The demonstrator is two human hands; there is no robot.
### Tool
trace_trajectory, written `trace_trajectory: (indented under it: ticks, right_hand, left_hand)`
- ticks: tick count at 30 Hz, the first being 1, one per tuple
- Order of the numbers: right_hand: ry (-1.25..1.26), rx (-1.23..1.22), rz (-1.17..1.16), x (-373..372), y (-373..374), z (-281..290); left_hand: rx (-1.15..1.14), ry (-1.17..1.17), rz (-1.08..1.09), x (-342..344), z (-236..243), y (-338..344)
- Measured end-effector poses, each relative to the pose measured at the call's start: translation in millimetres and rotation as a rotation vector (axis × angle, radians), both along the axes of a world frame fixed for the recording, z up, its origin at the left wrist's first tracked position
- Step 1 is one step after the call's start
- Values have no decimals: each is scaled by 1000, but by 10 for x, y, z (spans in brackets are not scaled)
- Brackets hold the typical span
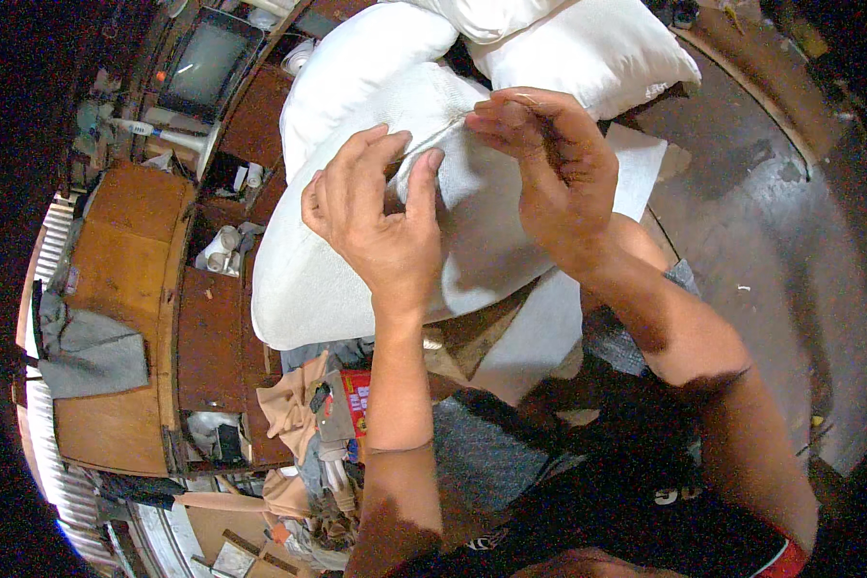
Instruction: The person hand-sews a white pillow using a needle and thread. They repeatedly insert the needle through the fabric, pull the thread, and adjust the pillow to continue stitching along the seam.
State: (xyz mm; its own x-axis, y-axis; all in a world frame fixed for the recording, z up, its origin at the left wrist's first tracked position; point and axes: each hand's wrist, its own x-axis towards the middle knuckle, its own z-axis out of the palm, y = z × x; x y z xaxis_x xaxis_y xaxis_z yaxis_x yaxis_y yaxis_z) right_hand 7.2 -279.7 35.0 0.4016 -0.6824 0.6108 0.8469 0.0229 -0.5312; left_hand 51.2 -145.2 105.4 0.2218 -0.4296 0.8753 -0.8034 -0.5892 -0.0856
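Observation:
A large, plump white pillow (347, 270) lies in front of me, with a puckered seam or opening running across its top. My left hand (380, 212) is on the pillow beside this seam, its fingers and thumb bent around a fold of the fabric. At the far end of the seam, my right hand (564, 169) has its thumb and fingertips pinched together. A fine, pale thread (530, 98) shows at those fingertips; whether a needle is there too is too small to tell.
More white pillows (588, 58) are piled behind. On the left stands a brown wooden cabinet (212, 328) with a grey cloth (91, 352) over it and a small screen (210, 63) farther back. Clothes and a red packet (356, 400) lie near my left forearm. Grey floor (742, 260) extends to the right.

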Motion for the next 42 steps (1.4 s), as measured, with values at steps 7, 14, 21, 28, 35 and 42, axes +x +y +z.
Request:
trace_trajectory:
  ticks: [7, 14, 21, 28, 35, 42]
  right_hand:
    - [124, -68, -51, -20, 23, 18]
    - [161, -145, -136, -29, -4, 12]
    - [128, -277, -289, -59, -14, 21]
    - [110, -291, -370, -66, -14, 25]
    - [48, -30, -243, 40, 48, 27]
    - [56, 0, -86, 20, -1, 4]
  left_hand:
    - [86, -145, 21, 44, -56, 23]
    - [105, -94, 0, 19, -52, 0]
    - [88, -72, -22, 21, -59, 13]
    - [93, -68, -31, 4, -62, 16]
    - [103, -82, -46, 42, -64, 8]
    - [116, -105, -7, 37, -62, -11]
